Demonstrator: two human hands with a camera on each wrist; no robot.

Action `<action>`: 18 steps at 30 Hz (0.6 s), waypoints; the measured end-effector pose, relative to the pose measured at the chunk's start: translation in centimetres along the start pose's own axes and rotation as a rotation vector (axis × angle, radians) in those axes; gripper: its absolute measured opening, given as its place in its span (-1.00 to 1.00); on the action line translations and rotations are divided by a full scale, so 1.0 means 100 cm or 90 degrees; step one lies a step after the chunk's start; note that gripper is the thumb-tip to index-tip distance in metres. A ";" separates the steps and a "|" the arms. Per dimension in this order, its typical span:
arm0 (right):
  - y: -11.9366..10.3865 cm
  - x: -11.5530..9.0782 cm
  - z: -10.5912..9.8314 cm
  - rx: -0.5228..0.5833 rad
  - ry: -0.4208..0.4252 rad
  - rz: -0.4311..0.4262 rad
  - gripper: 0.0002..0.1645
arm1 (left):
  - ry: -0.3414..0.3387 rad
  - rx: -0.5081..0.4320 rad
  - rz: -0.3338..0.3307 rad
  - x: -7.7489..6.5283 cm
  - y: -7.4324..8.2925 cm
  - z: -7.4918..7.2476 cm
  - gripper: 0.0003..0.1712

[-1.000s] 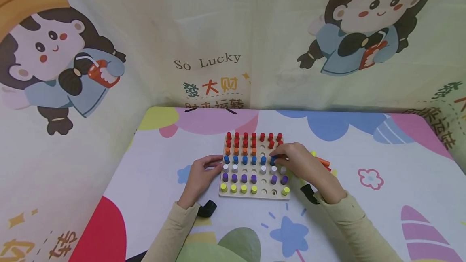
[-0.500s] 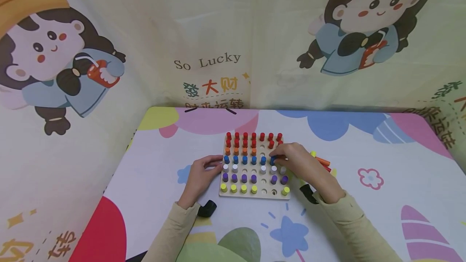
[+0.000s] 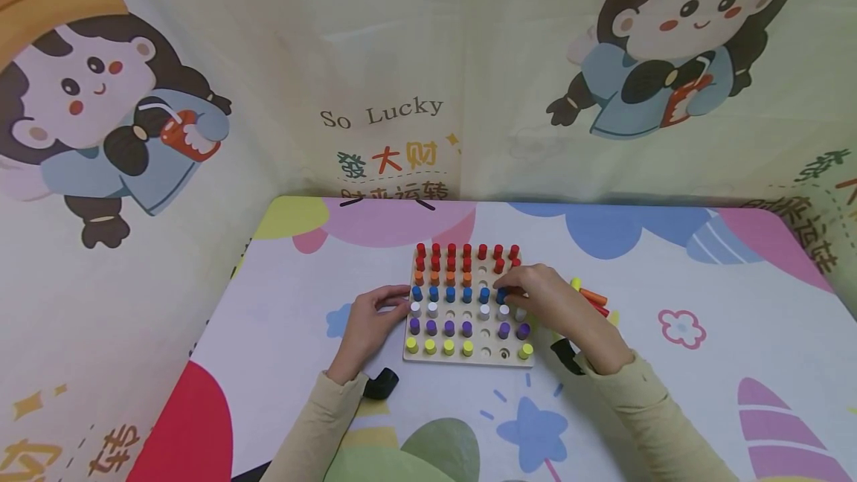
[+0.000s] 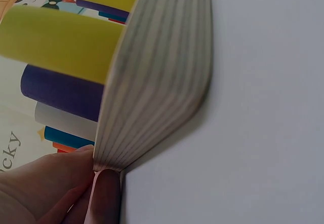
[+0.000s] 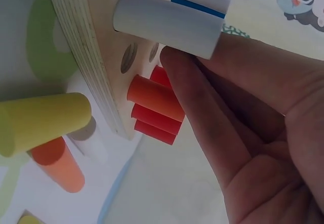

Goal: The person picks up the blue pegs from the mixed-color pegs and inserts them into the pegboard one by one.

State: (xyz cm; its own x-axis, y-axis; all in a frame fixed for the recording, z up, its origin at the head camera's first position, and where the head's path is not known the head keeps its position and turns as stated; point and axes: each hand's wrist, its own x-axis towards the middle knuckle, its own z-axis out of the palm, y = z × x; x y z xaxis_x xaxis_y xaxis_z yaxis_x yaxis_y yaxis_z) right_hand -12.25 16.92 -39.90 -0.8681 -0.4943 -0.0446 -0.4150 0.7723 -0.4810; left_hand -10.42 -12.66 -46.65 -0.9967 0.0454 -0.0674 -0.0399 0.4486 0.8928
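A wooden pegboard point(image 3: 469, 361) lies on the table with rows of coloured pegs standing in it. At its left edge, the thumb and fingers of my left hand point(image 3: 370, 327) hold the side; the left wrist view shows the fingertips at the layered edge. My right hand point(image 3: 552, 303) reaches over the right side, thumb and index finger around a blue peg point(image 3: 501, 296) in the blue row. In the right wrist view, a white peg point(image 5: 167, 24) covers that blue peg and part of the fingertips. A hole beside the orange peg point(image 5: 157, 97) shows there.
Loose pegs lie right of the board, among them an orange peg point(image 3: 594, 297) and a yellow peg point(image 5: 45, 122), partly behind my right hand. Several holes show between the standing pegs. A printed curtain point(image 3: 402, 58) rises behind the table's far edge.
The right index fingertip has shifted slightly left at the blue peg, showing a little beyond it. The left hand and the board have stayed put.
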 end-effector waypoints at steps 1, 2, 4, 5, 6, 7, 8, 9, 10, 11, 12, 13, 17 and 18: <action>0.000 0.000 0.000 0.000 0.000 -0.001 -0.67 | 0.000 -0.001 0.000 0.000 0.000 0.000 -0.65; 0.000 0.000 -0.001 0.000 0.000 -0.002 -0.66 | 0.000 -0.002 0.000 0.000 0.000 0.000 -0.65; -0.001 0.000 -0.002 -0.002 0.002 -0.001 -0.65 | 0.000 -0.002 0.000 0.000 0.000 0.000 -0.65; -0.002 -0.001 -0.002 -0.005 0.004 0.000 -0.65 | 0.000 -0.002 0.000 0.000 0.000 0.000 -0.65; -0.002 -0.001 -0.003 -0.007 0.006 -0.002 -0.66 | 0.000 -0.003 0.000 0.000 0.000 0.000 -0.65; -0.003 -0.002 -0.004 -0.011 0.009 -0.003 -0.66 | 0.000 -0.004 0.000 0.000 0.000 0.000 -0.65; -0.003 -0.002 -0.005 -0.016 0.013 -0.006 -0.68 | 0.000 -0.004 0.000 0.000 -0.001 0.000 -0.65; -0.003 -0.003 -0.006 -0.019 0.017 -0.008 -0.69 | 0.000 -0.004 0.000 0.000 -0.001 0.000 -0.65; -0.003 -0.003 -0.006 -0.023 0.021 -0.011 -0.70 | 0.000 -0.005 0.000 0.000 -0.001 0.000 -0.65; -0.003 -0.004 -0.007 -0.025 0.025 -0.011 -0.71 | 0.000 -0.005 -0.001 0.000 -0.001 0.000 -0.65; -0.004 -0.005 -0.008 -0.027 0.029 -0.013 -0.72 | 0.000 -0.006 -0.001 0.000 -0.001 0.000 -0.65; -0.004 -0.006 -0.009 -0.028 0.031 -0.014 -0.72 | -0.001 -0.005 -0.001 0.000 -0.001 0.000 -0.65; -0.003 -0.010 -0.011 -0.024 0.042 -0.012 -0.71 | -0.001 -0.001 -0.001 0.000 -0.001 0.000 -0.65; -0.003 -0.011 -0.012 -0.024 0.044 -0.012 -0.71 | -0.001 -0.001 0.000 0.000 -0.001 0.000 -0.65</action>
State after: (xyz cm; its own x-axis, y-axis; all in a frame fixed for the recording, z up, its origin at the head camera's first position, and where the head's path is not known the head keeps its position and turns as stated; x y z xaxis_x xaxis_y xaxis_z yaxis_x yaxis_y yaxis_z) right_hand -11.47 17.69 -38.66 -0.8761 -0.4814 0.0255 -0.4405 0.7781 -0.4478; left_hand -10.44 -12.72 -46.68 -0.9966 0.0469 -0.0682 -0.0400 0.4477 0.8933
